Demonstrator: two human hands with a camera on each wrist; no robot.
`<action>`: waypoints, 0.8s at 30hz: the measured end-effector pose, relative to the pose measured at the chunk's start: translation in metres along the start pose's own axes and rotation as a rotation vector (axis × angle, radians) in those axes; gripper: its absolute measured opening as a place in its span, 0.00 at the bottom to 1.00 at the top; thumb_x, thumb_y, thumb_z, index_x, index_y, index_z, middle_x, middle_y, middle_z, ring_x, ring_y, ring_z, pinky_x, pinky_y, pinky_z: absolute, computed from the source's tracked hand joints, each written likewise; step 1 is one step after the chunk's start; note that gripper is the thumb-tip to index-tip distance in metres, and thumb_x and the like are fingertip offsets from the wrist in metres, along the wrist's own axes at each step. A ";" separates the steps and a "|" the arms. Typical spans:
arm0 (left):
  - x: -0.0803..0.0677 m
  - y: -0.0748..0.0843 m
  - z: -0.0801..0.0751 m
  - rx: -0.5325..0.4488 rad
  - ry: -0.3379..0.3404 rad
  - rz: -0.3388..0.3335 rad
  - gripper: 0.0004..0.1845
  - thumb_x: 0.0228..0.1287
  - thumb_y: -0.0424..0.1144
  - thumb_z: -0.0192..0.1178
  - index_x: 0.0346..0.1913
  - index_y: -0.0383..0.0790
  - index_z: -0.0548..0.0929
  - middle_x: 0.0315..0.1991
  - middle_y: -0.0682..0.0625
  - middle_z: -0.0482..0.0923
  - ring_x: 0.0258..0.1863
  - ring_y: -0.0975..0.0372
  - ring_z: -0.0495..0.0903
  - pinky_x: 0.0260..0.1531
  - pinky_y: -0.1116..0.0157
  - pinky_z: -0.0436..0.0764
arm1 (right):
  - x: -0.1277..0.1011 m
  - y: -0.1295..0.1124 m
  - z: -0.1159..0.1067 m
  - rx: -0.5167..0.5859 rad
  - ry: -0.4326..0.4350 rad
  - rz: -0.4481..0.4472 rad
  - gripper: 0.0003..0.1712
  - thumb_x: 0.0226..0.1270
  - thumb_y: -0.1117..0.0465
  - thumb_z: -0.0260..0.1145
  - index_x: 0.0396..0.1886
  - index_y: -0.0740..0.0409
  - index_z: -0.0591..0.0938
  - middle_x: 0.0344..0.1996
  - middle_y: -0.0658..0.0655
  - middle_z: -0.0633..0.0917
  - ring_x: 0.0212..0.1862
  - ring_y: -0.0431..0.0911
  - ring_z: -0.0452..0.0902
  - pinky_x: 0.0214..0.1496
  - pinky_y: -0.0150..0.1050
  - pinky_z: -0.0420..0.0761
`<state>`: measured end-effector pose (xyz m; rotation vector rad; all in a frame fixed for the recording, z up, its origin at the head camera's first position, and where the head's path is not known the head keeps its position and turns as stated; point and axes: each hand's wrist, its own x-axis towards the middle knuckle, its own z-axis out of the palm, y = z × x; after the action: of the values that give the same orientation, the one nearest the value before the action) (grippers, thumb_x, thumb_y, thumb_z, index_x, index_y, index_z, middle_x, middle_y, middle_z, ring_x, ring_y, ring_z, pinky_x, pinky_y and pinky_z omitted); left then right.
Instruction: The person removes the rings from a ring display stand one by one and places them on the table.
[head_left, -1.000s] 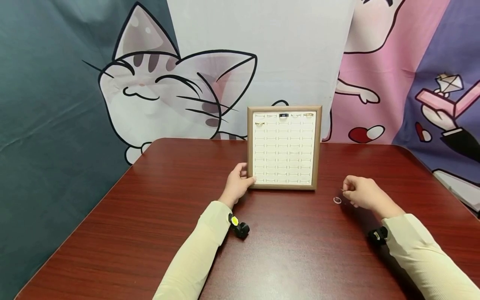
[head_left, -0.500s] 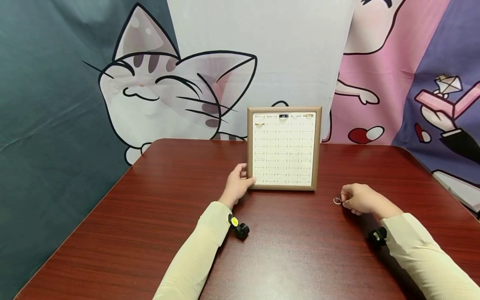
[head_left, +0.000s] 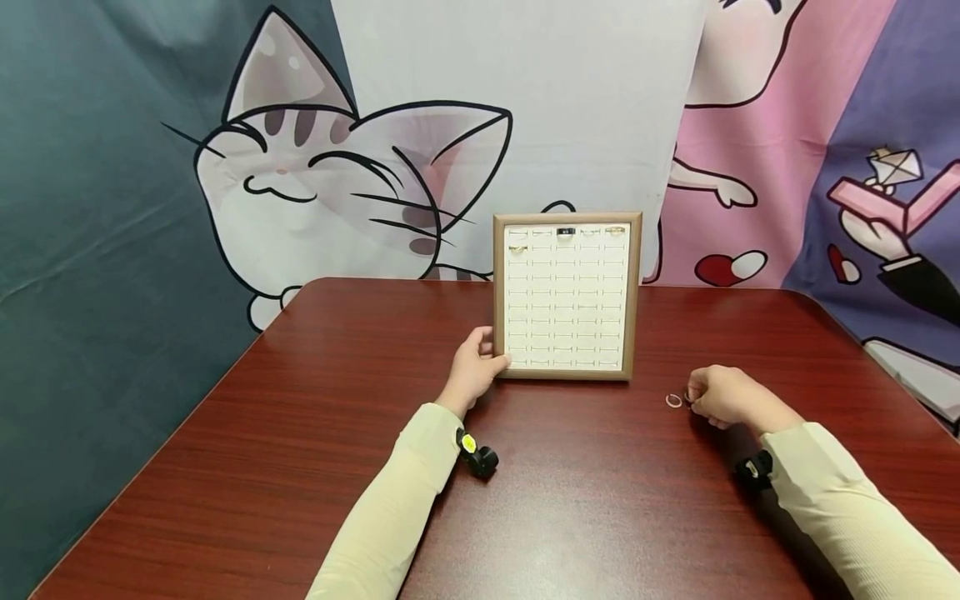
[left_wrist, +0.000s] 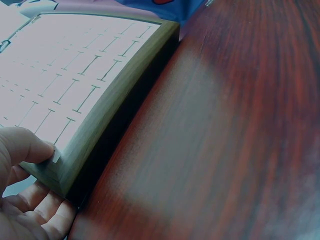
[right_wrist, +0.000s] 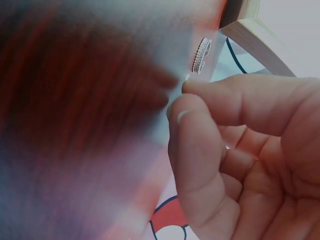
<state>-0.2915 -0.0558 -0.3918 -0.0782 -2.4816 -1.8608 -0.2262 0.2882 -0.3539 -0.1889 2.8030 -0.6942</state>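
A wood-framed ring board [head_left: 637,292] stands upright at the back middle of the table, its pale slotted panel facing me. A few rings [head_left: 567,231] sit in its top rows. My left hand [head_left: 480,360] grips the board's lower left corner, thumb on the front and fingers behind, as the left wrist view shows on the frame [left_wrist: 125,100]. A small ring [head_left: 674,401] lies on the table to the right. My right hand [head_left: 693,400] rests just right of it with thumb and forefinger tips pressed together [right_wrist: 182,95]. A narrow gap separates them from the ring [right_wrist: 201,55].
The dark red table [head_left: 300,417] has a rounded far edge and its left edge runs diagonally. A cartoon cat backdrop [head_left: 322,175] hangs right behind it. Black wrist cameras [head_left: 478,457] [head_left: 752,469] sit on both cream sleeves.
My right hand came down from slightly above the table and drew in to the ring's right side. The left hand, the board and the ring have stayed put.
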 end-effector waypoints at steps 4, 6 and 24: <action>0.000 0.001 -0.001 -0.003 -0.002 0.003 0.29 0.52 0.30 0.63 0.59 0.40 0.70 0.49 0.39 0.76 0.49 0.53 0.77 0.44 0.61 0.78 | 0.000 0.000 0.000 -0.006 0.010 0.012 0.04 0.48 0.72 0.59 0.23 0.63 0.73 0.17 0.54 0.74 0.18 0.42 0.73 0.20 0.35 0.76; 0.000 0.001 -0.001 -0.005 -0.002 0.005 0.29 0.52 0.30 0.64 0.59 0.40 0.70 0.49 0.39 0.76 0.49 0.53 0.77 0.44 0.61 0.78 | 0.001 0.001 0.000 -0.011 0.012 0.014 0.04 0.48 0.72 0.58 0.23 0.63 0.73 0.17 0.54 0.74 0.17 0.42 0.72 0.20 0.35 0.76; 0.002 0.000 0.000 -0.022 -0.005 -0.002 0.29 0.52 0.29 0.64 0.59 0.41 0.70 0.49 0.39 0.77 0.49 0.53 0.77 0.44 0.62 0.78 | 0.000 -0.002 0.000 -0.013 0.033 0.021 0.03 0.50 0.72 0.58 0.22 0.63 0.74 0.15 0.53 0.74 0.17 0.41 0.72 0.20 0.36 0.76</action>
<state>-0.2935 -0.0562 -0.3918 -0.0814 -2.4656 -1.8918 -0.2259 0.2868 -0.3532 -0.1514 2.8372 -0.6812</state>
